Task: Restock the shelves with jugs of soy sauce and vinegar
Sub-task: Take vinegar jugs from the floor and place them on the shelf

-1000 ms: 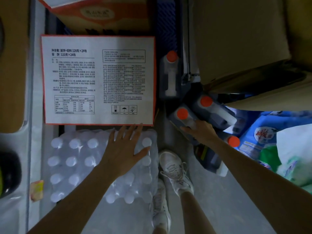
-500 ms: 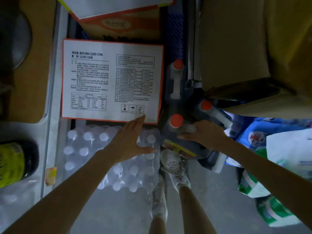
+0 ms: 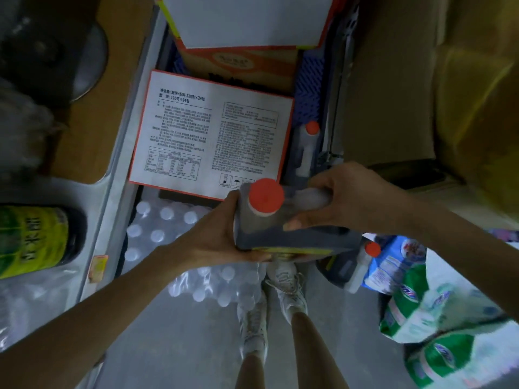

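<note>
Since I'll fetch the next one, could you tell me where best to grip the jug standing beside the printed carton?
I'd take the pale top handle, coming down from above: the jug stands upright, tight against the carton, leaving its sides little room.

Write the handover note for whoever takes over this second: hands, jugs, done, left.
The left hand cups the side of the orange-capped jug; the right hand grips its handle. That jug is off the floor, not yet shelved. A second jug stands beside the printed carton; a third jug sits against the blue bag. Left: shelve this jug, then the others.
</note>
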`<state>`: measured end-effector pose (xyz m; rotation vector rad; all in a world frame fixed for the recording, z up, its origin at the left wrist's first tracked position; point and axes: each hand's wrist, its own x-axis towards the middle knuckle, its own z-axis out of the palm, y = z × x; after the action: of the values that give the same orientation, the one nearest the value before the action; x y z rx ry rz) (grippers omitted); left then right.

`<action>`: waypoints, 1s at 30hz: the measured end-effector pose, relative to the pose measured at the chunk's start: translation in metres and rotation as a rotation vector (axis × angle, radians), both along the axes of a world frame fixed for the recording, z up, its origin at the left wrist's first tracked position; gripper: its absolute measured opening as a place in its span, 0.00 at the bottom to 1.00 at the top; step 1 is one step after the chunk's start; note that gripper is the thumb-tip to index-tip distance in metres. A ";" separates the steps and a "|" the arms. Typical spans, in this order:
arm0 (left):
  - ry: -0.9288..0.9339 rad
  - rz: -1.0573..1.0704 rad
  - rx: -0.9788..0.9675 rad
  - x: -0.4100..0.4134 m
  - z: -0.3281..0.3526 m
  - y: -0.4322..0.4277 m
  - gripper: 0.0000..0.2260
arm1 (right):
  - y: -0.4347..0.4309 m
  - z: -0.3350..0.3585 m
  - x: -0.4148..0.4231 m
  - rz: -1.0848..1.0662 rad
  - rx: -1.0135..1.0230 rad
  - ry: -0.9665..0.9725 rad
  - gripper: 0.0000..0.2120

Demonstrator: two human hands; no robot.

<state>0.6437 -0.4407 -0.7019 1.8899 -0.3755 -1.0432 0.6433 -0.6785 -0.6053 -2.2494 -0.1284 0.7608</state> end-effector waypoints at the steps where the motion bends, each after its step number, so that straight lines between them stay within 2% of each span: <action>1: -0.022 0.039 0.010 -0.001 0.007 0.002 0.44 | 0.003 0.003 0.006 0.000 0.023 -0.008 0.24; 2: -0.061 0.083 0.045 -0.003 0.015 0.005 0.41 | 0.006 0.006 0.011 0.003 0.047 -0.010 0.25; 4: -0.122 0.188 0.040 -0.005 0.027 0.013 0.38 | 0.012 0.008 0.021 0.003 0.101 0.008 0.22; 6: -0.113 0.294 -0.004 -0.008 0.034 0.023 0.40 | 0.019 0.008 0.032 -0.009 0.182 0.033 0.20; 9: -0.055 0.423 -0.015 -0.012 0.036 0.040 0.45 | 0.029 0.005 0.044 -0.006 0.242 0.032 0.33; 11: 0.029 0.539 -0.056 -0.016 0.039 0.048 0.44 | 0.039 0.001 0.053 -0.019 0.248 0.067 0.40; 12: 0.074 0.600 -0.087 -0.019 0.041 0.049 0.43 | 0.042 -0.001 0.058 -0.061 0.284 0.116 0.38; 15: 0.223 0.769 -0.201 -0.033 0.045 0.056 0.45 | 0.055 -0.011 0.065 -0.361 0.535 0.396 0.26; 18: 0.375 0.895 -0.280 -0.050 0.045 0.062 0.39 | 0.063 -0.037 0.049 -0.564 0.749 0.597 0.30; 20: 0.445 0.987 -0.305 -0.060 0.042 0.064 0.39 | 0.079 -0.053 0.019 -0.724 0.728 0.649 0.25; 22: 0.490 1.069 -0.336 -0.066 0.039 0.068 0.33 | 0.100 -0.061 -0.014 -0.805 0.785 0.606 0.28; 24: 0.534 1.107 -0.355 -0.070 0.040 0.075 0.37 | 0.122 -0.069 -0.034 -0.848 0.776 0.563 0.33; 26: 0.566 1.126 -0.338 -0.070 0.046 0.085 0.39 | 0.136 -0.067 -0.037 -0.894 0.795 0.599 0.30; 27: 0.565 1.143 -0.334 -0.070 0.051 0.090 0.33 | 0.143 -0.058 -0.037 -0.878 0.778 0.611 0.27; 28: 0.568 1.171 -0.333 -0.070 0.056 0.096 0.23 | 0.147 -0.055 -0.038 -0.812 0.777 0.629 0.25; 29: 0.578 1.197 -0.337 -0.069 0.064 0.101 0.14 | 0.153 -0.051 -0.039 -0.750 0.721 0.628 0.26; 30: 0.587 1.220 -0.335 -0.066 0.072 0.106 0.10 | 0.160 -0.041 -0.038 -0.694 0.706 0.592 0.27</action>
<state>0.5773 -0.3350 -0.6295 1.0685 0.8145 -0.5496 0.6051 -0.5189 -0.6461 -1.2062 0.5556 0.7867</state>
